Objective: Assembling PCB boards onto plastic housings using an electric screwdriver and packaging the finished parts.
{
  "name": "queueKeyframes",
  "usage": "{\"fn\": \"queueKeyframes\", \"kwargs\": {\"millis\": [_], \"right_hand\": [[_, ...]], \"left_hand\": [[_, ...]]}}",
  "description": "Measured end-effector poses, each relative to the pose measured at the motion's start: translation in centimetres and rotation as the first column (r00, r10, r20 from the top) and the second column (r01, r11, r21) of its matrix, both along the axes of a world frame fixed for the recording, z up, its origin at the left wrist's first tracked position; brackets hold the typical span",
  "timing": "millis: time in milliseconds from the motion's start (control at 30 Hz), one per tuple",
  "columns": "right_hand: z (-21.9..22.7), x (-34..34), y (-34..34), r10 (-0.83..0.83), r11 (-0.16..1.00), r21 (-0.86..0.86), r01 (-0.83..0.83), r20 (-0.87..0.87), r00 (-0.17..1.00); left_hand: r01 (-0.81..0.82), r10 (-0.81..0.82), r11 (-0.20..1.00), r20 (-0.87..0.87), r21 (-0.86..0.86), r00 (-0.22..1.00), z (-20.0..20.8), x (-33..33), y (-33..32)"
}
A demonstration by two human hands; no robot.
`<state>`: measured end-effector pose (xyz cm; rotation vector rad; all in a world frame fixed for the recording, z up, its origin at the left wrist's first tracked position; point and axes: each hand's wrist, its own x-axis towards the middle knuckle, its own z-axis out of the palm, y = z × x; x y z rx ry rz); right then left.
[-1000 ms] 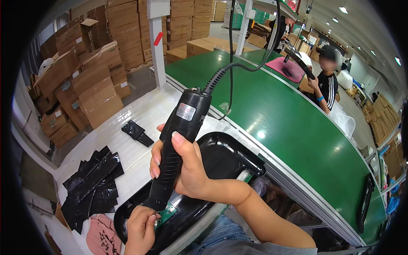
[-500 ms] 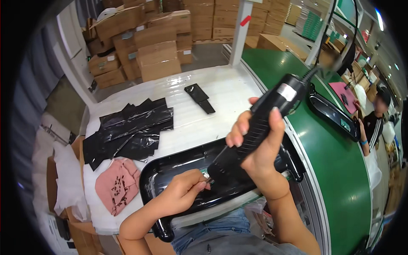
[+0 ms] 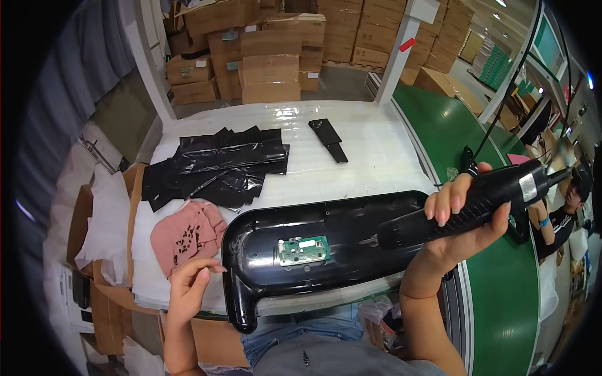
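Observation:
My right hand [image 3: 461, 219] is wrapped round a corded black electric screwdriver [image 3: 476, 203], held tilted with its narrow end over the right half of a glossy black plastic housing [image 3: 364, 219]. Inside the housing's left half lies a small green circuit board [image 3: 304, 250]. My left hand [image 3: 189, 283] hovers at the housing's left end, beside a folded pink cloth [image 3: 188, 235]. Its fingers are loosely bent and a little apart, with nothing seen between them. Many small dark pieces, apparently screws [image 3: 186, 243], are scattered on the cloth.
Flat black plastic bags [image 3: 232, 160] and a black bracket-like part [image 3: 328, 141] lie on the white-covered table [image 3: 301, 178]. A green conveyor [image 3: 501, 301] runs along the right, with a co-worker [image 3: 567, 213] beyond. Cardboard boxes [image 3: 269, 75] are stacked behind.
My left hand has left the circuit board and moved left toward the pink cloth. The screwdriver has swung right and lower, away from the board, which now shows fully. The view has shifted.

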<state>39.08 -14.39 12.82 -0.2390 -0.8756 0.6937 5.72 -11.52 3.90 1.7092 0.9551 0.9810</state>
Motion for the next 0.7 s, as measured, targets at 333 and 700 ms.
{"fn": "queueKeyframes", "kwargs": {"millis": [333,700], "right_hand": [[1.5,3.8,-3.7,-0.151,0.975,0.166,0.148,0.005,0.989],[-5.9,7.3,-15.3,-0.414,0.904,0.106,0.415,-0.026,0.910]], "left_hand": [[0.140,-0.155,0.987,-0.256,-0.076,0.954,-1.2,19.0,17.1],[-0.415,0.303,0.908,-0.597,-0.056,0.743,-10.5,32.9,31.4]]}}
